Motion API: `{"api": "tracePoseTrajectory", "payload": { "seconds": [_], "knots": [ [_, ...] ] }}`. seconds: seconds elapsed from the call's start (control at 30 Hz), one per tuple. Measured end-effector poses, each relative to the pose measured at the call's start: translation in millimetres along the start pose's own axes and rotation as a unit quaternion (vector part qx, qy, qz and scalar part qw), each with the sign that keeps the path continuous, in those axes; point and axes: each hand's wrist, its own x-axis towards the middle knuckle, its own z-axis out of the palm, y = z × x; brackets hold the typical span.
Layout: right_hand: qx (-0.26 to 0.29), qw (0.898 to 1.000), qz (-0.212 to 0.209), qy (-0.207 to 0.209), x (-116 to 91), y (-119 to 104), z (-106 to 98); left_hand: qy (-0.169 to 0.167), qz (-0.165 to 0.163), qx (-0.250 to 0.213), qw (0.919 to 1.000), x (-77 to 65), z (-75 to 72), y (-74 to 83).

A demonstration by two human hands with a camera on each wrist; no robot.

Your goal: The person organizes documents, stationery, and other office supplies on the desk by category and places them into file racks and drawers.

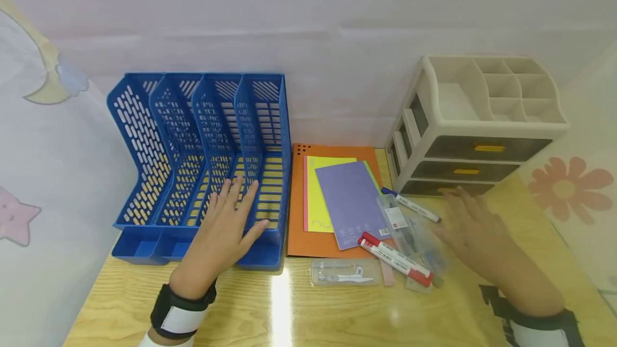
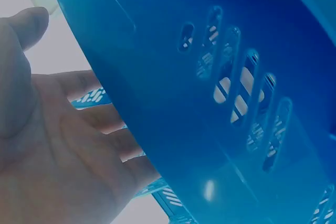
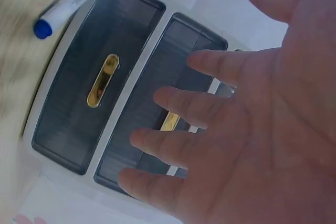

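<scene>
A blue plastic file rack [image 1: 200, 149] with upright dividers stands at the left. Over its front part my left hand [image 1: 223, 229] hovers with fingers spread, holding nothing. In the left wrist view that hand [image 2: 73, 135] is palm-on to the camera, its fingertips hidden behind the rack's blue wall [image 2: 152, 114]. At the right, a cream drawer organizer [image 1: 501, 127] has dark drawer fronts and yellow handles. My right hand [image 1: 482, 242], slightly blurred, is in front of it with fingers extended and nothing held. The right wrist view shows those fingers [image 3: 163, 142] before the drawers.
Between the two organizers lie an orange folder [image 1: 337, 255], a yellow notebook [image 1: 312, 197] and a purple notebook [image 1: 352, 202]. Red markers [image 1: 397, 258], a blue-capped marker [image 1: 416, 208], a clear compass case [image 1: 344, 272] and a clear labelled case [image 1: 397, 218] lie nearby on the wooden table [image 1: 328, 315].
</scene>
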Motion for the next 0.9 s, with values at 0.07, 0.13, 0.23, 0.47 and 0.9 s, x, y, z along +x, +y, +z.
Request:
{"api": "tracePoseTrajectory", "payload": {
  "seconds": [0.07, 0.13, 0.23, 0.47, 0.9],
  "knots": [
    [0.010, 1.000, -0.020, 0.007, 1, -2, 2, 0.001, 0.006, -0.002, 1.0000, -0.4, 0.1, 2.0],
    [0.024, 0.999, -0.037, 0.002, 2, -5, 4, 0.004, 0.011, -0.006, 0.9999, -0.4, 0.1, 4.5],
    [0.037, 0.998, -0.049, -0.011, 2, -10, 6, 0.011, 0.023, -0.009, 0.9996, 0.4, -0.1, 9.9],
    [0.053, 0.994, -0.095, 0.032, 5, -21, 6, 0.052, 0.079, 0.002, 0.9955, 6.0, 0.1, 25.6],
    [0.054, 0.990, -0.124, 0.028, 28, -43, 4, 0.118, 0.175, 0.043, 0.9765, 16.7, -4.4, 56.0]
  ]
}}
